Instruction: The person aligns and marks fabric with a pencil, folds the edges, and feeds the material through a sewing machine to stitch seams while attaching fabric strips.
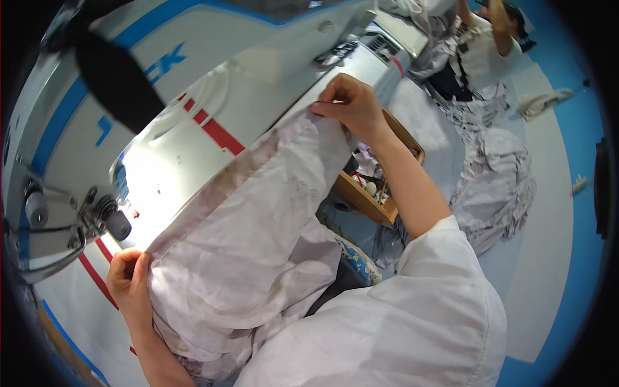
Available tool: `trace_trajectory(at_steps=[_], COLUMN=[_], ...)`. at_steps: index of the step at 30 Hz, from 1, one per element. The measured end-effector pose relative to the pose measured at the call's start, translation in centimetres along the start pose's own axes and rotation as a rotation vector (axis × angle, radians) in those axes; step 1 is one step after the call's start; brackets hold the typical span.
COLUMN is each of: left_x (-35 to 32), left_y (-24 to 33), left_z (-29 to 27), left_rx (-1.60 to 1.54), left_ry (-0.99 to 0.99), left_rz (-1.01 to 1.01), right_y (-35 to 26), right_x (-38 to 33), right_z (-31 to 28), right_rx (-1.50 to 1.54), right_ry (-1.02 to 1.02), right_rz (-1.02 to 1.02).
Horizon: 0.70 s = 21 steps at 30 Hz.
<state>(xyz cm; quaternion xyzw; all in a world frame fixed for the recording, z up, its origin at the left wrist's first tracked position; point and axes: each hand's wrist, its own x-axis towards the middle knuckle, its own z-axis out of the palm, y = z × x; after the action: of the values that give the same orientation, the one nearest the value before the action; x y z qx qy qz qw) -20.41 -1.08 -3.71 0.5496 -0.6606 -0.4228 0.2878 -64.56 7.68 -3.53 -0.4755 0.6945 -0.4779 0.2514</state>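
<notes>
While fingers [327,110] of two hands [127,282] [360,108] pinch one cloth [242,238], one drawer [365,200] near.

– How is the cloth [258,219] coloured?
– It is tinted pale lilac-grey, and is mottled with pink and beige along one edge [240,171].
– And the machine [271,55]?
– White is trimmed with blue and striped with red.
– The drawer [364,198]?
– Yellowish brown is shown.

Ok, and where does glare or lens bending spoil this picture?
Head view: glare bleaches part of the sewing machine's white work surface; head view: fisheye curvature seems to bow the blue stripe, and the corners go black; head view: the left hand, right hand and the pale cloth they pinch look fairly clear.
</notes>
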Motion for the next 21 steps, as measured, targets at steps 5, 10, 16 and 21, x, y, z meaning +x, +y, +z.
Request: trace_trajectory(at_steps=[5, 10, 16, 21], left_x=[0.3, 0.7, 1.1, 2.5], left_y=[1.0, 1.8, 1.8, 2.5], left_z=[0.1, -0.1, -0.6, -0.6], left_rx=[0.002, -0.098, -0.069, 0.015], left_ry=[-0.025, -0.077, -0.084, -0.089], left_rz=[0.149, 0.065, 0.119, 0.116], right_y=[-6.7, -11.7, -11.5, -10.4], right_x=[-1.3, -3.0, -0.5, 1.4], right_z=[5.9, 18.0, 21.7, 22.0], right_rx=[-0.768, -0.269, -0.224, -0.346], right_ry=[0.29, -0.373, -0.694, -0.774], right_rz=[-0.662, -0.735, -0.468, -0.364])
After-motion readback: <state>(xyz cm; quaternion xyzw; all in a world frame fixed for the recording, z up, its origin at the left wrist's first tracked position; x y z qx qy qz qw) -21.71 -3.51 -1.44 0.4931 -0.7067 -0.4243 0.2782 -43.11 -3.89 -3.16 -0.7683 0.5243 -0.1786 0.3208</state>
